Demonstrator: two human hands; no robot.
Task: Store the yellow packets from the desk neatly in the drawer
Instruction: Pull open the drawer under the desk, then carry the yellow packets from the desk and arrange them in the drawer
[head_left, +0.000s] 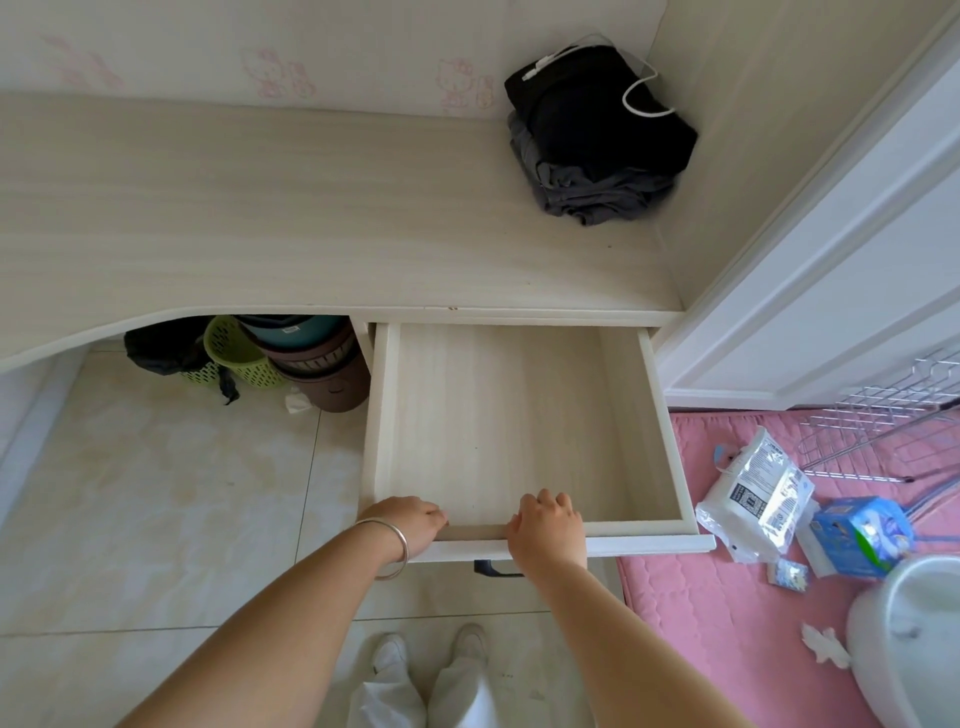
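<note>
The pale wooden drawer (384, 415) under the desk (260, 234) is pulled far out and nothing lies inside it. My left hand (408, 525) grips the drawer's front edge near its left corner, fingers curled over the rim. My right hand (550, 525) holds the same front edge near the middle, just above the dark handle (491, 569). No yellow packets show on the desk or in the drawer.
Folded dark clothes (597, 140) with a white cable lie at the desk's back right corner. Baskets and buckets (291, 358) stand under the desk. A pink mat (727, 597) on the right carries plastic packs (758, 493), a wire rack (878, 431) and a white container (909, 634).
</note>
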